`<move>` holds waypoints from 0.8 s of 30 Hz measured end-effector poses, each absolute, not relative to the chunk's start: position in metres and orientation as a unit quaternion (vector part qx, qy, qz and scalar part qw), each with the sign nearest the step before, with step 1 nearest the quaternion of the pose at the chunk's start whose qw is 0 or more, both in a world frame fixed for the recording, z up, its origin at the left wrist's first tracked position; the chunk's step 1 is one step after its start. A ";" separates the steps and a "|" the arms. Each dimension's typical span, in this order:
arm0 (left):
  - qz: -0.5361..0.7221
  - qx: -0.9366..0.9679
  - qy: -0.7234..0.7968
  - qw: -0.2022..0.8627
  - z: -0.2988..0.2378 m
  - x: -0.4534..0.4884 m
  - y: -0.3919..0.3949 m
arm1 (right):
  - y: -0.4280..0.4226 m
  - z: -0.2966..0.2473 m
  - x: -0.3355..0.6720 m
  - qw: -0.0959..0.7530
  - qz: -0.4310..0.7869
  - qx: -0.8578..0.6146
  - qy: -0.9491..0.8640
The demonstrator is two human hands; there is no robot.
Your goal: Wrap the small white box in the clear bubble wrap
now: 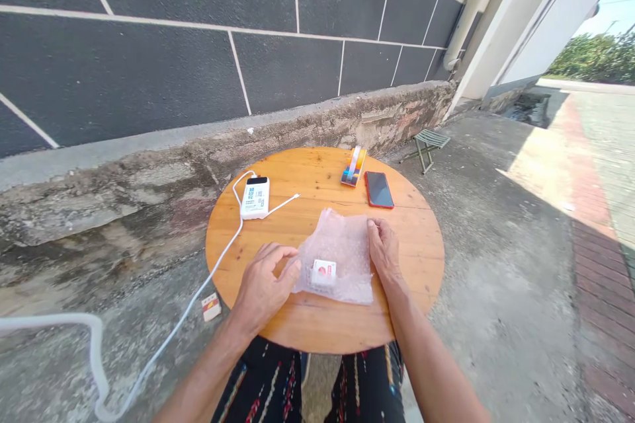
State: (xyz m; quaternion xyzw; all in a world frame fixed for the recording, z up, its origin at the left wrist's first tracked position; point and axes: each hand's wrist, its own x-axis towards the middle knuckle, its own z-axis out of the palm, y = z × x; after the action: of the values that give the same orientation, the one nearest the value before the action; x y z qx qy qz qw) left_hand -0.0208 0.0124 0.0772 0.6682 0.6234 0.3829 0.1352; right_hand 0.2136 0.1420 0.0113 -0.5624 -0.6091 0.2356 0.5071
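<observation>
A sheet of pinkish, see-through bubble wrap (344,241) lies spread on the round wooden table (307,327). On its lower left part sits a small white box (324,272) with a red print. The fingers of my left hand (268,284) are curled at the left edge of the wrap, thumb and forefinger close together on it. My right hand (384,248) is closed on the right edge of the sheet, its fingertips partly hidden.
Further back on the table are a white power bank (256,198) with cables, a tape roll (354,167) with a colourful print, and a red-edged phone (380,190). A small packet (211,307) lies on the ground at left. A folding stool (429,144) stands beyond, near the wall.
</observation>
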 end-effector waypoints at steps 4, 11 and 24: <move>0.342 0.731 0.562 0.179 0.086 -0.005 0.019 | 0.143 0.010 0.214 0.526 0.235 -0.560 -0.595; 0.225 0.706 0.627 0.239 0.090 -0.010 0.017 | 0.146 0.004 0.215 0.547 0.229 -0.558 -0.581; 0.107 0.731 0.649 0.181 0.058 -0.022 0.003 | 0.077 0.067 0.201 0.334 0.260 -0.348 -0.837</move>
State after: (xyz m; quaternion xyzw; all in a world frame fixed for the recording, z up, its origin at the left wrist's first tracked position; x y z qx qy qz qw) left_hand -0.0217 0.0025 0.0575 0.7313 0.6490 0.1067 0.1807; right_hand 0.2010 0.0767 0.0665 -0.3478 -0.8366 0.2600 0.3339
